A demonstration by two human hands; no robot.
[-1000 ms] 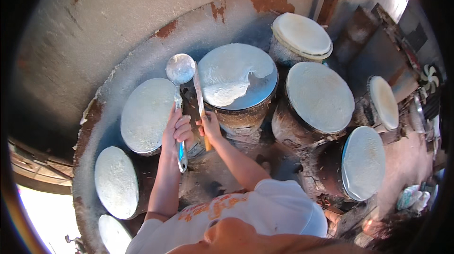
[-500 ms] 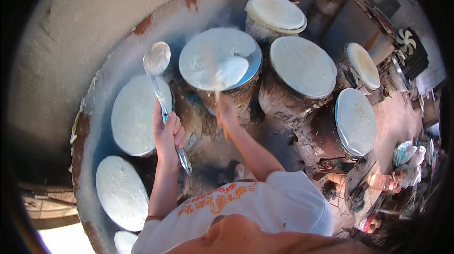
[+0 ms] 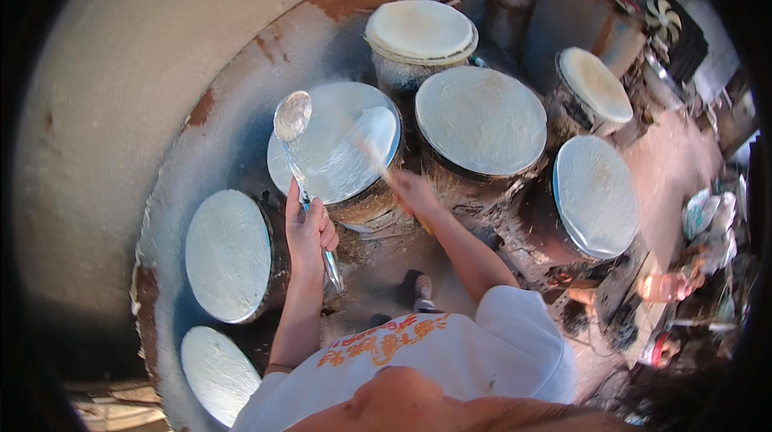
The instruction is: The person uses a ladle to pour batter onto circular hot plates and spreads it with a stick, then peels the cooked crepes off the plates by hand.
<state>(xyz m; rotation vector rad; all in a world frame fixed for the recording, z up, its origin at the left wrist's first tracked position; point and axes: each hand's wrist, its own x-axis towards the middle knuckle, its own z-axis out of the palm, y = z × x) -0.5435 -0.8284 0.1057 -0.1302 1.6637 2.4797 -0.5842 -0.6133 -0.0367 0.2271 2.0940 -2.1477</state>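
Observation:
My left hand (image 3: 308, 231) is closed round the handle of a metal ladle (image 3: 293, 115), held bowl up with whitish residue on it. The ladle's bowl overlaps the view of a round griddle (image 3: 322, 170) coated with white batter. Beside it, my right hand (image 3: 414, 195) is closed on a thin wooden stick (image 3: 375, 157) that reaches over the same griddle. The stick's far end is smeared by motion, so its shape and contact with the batter cannot be made out. A wetter, shinier patch of batter lies at the griddle's right side.
Several white-coated round tops stand around me on drum-like stoves, including one at right (image 3: 595, 199), one behind (image 3: 481, 120) and one at left (image 3: 228, 257). A curved, stained wall (image 3: 201, 158) encloses the left side. Bags (image 3: 709, 219) and a fan (image 3: 663, 20) are at far right.
The view has shifted, and the stoves sit differently in it. Batter now covers the blue gap on the worked griddle's right side. The stick has swung leftward at its far end.

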